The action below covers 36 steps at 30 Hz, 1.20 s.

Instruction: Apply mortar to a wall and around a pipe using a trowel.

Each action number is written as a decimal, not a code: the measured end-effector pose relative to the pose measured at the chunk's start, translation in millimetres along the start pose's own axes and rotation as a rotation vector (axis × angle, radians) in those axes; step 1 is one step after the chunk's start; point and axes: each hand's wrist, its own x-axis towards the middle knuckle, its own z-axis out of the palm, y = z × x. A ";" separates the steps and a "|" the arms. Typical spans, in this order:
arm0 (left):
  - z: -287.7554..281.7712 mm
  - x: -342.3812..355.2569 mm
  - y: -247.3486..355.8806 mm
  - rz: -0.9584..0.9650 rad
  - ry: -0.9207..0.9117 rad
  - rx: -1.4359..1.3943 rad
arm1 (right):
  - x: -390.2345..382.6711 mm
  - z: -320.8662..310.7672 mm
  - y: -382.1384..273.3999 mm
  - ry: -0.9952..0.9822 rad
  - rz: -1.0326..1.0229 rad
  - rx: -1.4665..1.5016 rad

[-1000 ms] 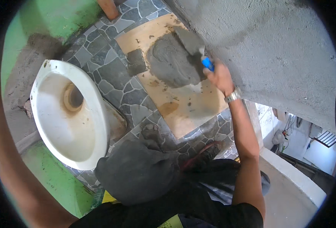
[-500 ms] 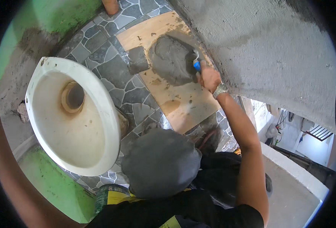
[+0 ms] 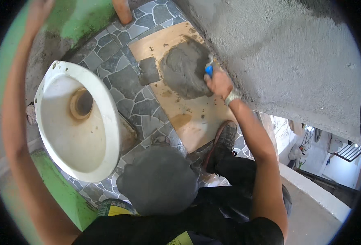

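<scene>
My right hand is closed around the blue handle of a trowel, at the right side of a mound of wet grey mortar. Its blade is mostly hidden in or behind the mortar. The mortar is spread on a light wooden board lying on the floor. My left hand is raised at the far upper left, near the green wall. It is smeared by motion and partly cut off by the picture's top edge, so its fingers cannot be made out.
A white toilet bowl stands left of the board on stone-patterned floor tiles. A flat dark grey square lies across the board's left edge. Rough grey wall borders the right. My boot is at the board's near edge, beside a rounded grey shape.
My left arm has swung upward, bringing the left hand into view at the upper left. My boot now shows by the board. The right hand stays on the trowel, shifted slightly.
</scene>
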 end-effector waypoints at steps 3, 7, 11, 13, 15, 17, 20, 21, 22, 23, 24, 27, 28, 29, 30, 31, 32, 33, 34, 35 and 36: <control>72.3 -63.6 126.8 -0.206 -0.321 -0.318 | 37.0 -9.0 59.6 0.116 0.112 -0.061; 79.9 -123.6 101.5 -0.318 -0.359 -0.405 | 60.7 26.6 53.7 0.134 -0.019 -0.005; 62.9 -132.7 132.9 -0.611 -0.402 -0.359 | -38.6 46.2 19.0 -0.148 0.157 0.021; 71.1 -126.0 137.3 -0.441 -0.326 -0.347 | -62.6 14.4 25.5 -0.104 0.069 0.062; 75.5 -132.7 121.6 -0.370 -0.358 -0.336 | -61.5 4.9 22.9 -0.073 0.010 0.084; 90.7 -143.1 121.7 -0.413 -0.217 -0.240 | -73.9 -0.8 21.7 0.028 -0.038 0.232; 72.4 -139.1 111.5 -0.517 -0.395 -0.419 | -86.2 -15.5 -31.2 -0.418 0.232 0.324; 73.2 -136.2 112.9 -0.509 -0.402 -0.445 | -97.2 14.0 -31.9 -0.258 0.132 0.343; 70.2 -134.4 111.7 -0.471 -0.351 -0.380 | -104.6 42.7 -30.4 -0.100 0.015 0.360; 66.6 -137.0 108.8 -0.442 -0.299 -0.300 | -105.3 46.9 -40.4 -0.106 0.008 0.359; 66.4 -137.7 109.7 -0.450 -0.300 -0.292 | -105.6 51.6 -50.9 -0.156 0.025 0.352; 53.6 -149.6 88.7 -0.471 -0.338 -0.239 | -82.4 57.5 -68.6 -0.214 0.053 0.206; 43.4 -133.3 118.1 -0.573 -0.510 -0.540 | -66.0 55.2 -58.9 -0.193 0.127 0.042; 109.8 -134.0 123.7 -0.347 -0.556 -0.044 | -68.2 61.1 -22.1 -0.101 0.038 -0.058; 89.1 -155.6 98.6 -0.440 -0.442 -0.128 | -55.0 61.8 -41.4 -0.205 0.037 0.132; 82.8 -150.0 110.5 -0.094 -0.553 -0.050 | -60.2 47.3 -40.6 -0.172 -0.069 0.264; 80.9 -103.7 177.7 -0.428 -0.630 -0.329 | -73.1 41.3 -3.4 -0.179 0.094 0.212; 77.7 -114.2 168.7 -0.414 -0.455 -0.388 | -86.3 38.0 -7.9 -0.049 -0.014 0.280; 72.2 -111.9 148.1 -0.442 -0.532 -0.399 | -96.0 58.5 5.7 0.035 -0.034 0.200; 60.4 -122.1 139.4 -0.501 -0.507 -0.405 | -105.9 46.6 -4.8 -0.111 -0.045 0.172; 55.8 -125.6 143.3 -0.530 -0.483 -0.451 | -121.9 34.3 -11.8 -0.175 -0.082 0.150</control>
